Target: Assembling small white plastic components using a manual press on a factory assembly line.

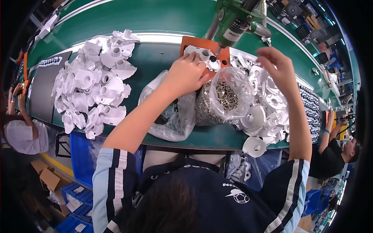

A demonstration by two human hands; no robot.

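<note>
My left hand (187, 74) is closed on the near edge of a white plastic part (204, 54), which has a round tube and a dark round spot. That part lies on an orange fixture block (189, 41) beneath the green press head (235, 25). The press tip comes down close to the part's right side. My right hand (279, 70) is raised over the right-hand heap, its fingers apart with nothing seen in them. It is close below the press's side arm (261, 30) but looks apart from it. An open clear bag of metal screws (226, 95) stands between my forearms.
White funnel-like parts (87, 79) are heaped at left, and white moulded parts (268, 103) at right. A crumpled clear bag (171, 130) lies under my left forearm. Rows of small dark pieces (309, 106) stand far right. Blue bins are below the bench; people work at both sides.
</note>
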